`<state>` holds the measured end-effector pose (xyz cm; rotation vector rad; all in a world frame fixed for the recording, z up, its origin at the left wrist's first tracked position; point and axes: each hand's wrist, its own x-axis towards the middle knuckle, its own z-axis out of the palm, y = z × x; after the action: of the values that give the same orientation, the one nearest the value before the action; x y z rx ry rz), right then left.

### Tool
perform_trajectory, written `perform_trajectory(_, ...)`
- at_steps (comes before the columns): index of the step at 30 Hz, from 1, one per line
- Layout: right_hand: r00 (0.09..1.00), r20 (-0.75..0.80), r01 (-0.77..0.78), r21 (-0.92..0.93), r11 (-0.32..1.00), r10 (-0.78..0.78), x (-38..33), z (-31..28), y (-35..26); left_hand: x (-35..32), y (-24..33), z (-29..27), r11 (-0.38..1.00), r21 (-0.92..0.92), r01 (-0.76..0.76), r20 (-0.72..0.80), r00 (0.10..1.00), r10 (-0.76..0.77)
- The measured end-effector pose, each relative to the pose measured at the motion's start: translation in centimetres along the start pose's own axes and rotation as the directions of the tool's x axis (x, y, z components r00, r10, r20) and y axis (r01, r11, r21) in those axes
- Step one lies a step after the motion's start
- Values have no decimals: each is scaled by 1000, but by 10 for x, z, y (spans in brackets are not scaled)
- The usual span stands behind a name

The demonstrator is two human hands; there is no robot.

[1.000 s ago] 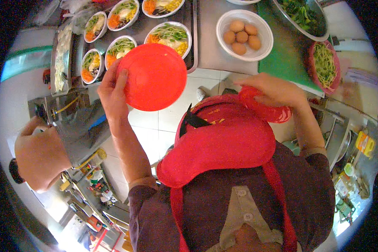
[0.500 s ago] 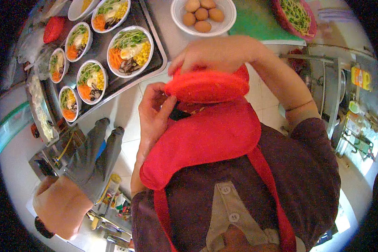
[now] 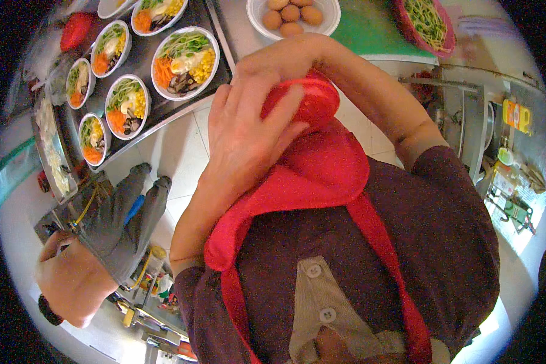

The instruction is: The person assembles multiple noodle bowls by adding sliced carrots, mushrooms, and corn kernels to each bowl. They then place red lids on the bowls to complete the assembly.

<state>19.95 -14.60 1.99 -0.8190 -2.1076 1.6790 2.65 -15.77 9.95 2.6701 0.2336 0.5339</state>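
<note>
A glossy red plastic container (image 3: 312, 100), round-rimmed, is tilted in front of my chest, just beyond my red apron (image 3: 321, 164). My left hand (image 3: 249, 124) lies over its left side, thumb and a finger curved onto the rim, slightly blurred. Behind it, my right hand (image 3: 267, 64) bends inward at the container's far side. The right fingers are mostly hidden by my left hand. Up and to the left are white bowls of noodles (image 3: 185, 64), topped with shredded carrot, corn, greens, mushrooms and a white topping.
A dark metal tray (image 3: 158, 115) carries several bowls. Beyond my hands stand a white bowl of brown eggs (image 3: 294, 15), a green cutting board (image 3: 370, 36) and a pink-red basket of sprouts (image 3: 428, 27). Another person (image 3: 79, 279) stands at lower left.
My left hand has moved up from the container's near-left rim and now covers its left side. The container and my right hand have shifted up and left. The view has moved slightly.
</note>
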Motion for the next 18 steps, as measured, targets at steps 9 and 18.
perform_trajectory(9,989,-84,-112,83,990,118,13,-3,23,-4,-19,39,956,-37,290,-267,919,-289)
perform_trajectory(18,983,-79,-163,72,984,168,14,-3,23,-21,-38,24,924,-236,302,44,953,-300)
